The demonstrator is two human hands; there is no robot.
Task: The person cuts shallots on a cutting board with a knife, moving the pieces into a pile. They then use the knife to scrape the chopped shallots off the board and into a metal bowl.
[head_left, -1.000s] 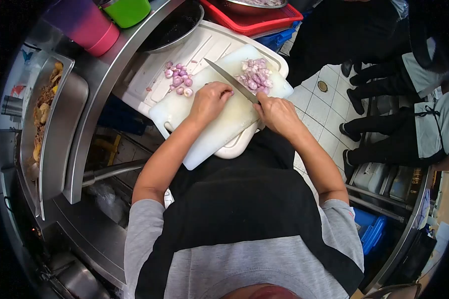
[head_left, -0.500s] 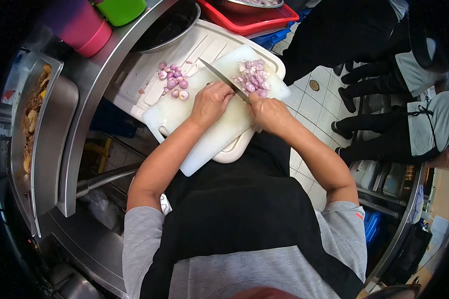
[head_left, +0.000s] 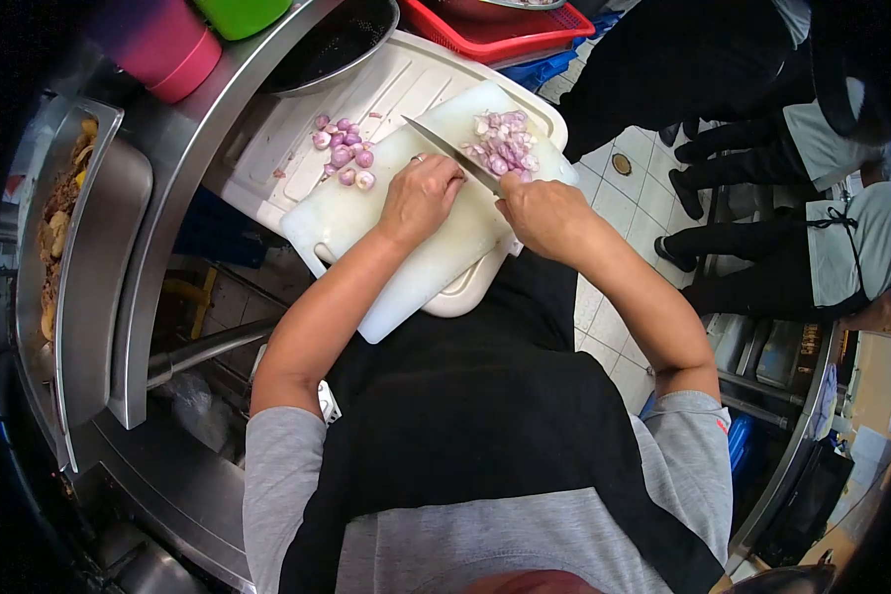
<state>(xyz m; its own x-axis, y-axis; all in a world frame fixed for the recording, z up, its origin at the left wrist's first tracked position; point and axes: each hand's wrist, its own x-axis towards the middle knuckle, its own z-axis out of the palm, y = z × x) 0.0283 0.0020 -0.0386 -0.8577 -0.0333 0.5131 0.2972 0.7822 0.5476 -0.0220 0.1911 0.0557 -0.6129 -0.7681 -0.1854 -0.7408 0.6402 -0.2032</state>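
Note:
My right hand is wrapped round the handle of a kitchen knife, whose blade slants up and left across the white cutting board. Beside the blade, on its left, my left hand rests on the board with fingers curled in; what lies under the fingertips is hidden. A heap of cut shallots sits to the right of the blade, near the board's far right corner. Several whole peeled shallots lie at the board's left edge and on the cream plastic lid beneath it.
A dark metal bowl and a red basket stand beyond the board. To the left runs a steel counter edge with a pink container and a food tray. Other people in dark clothing stand at the right.
My right hand and the knife have shifted slightly right, away from my left hand. My left hand's fingers stay curled on the board, and the shallot piles look much the same.

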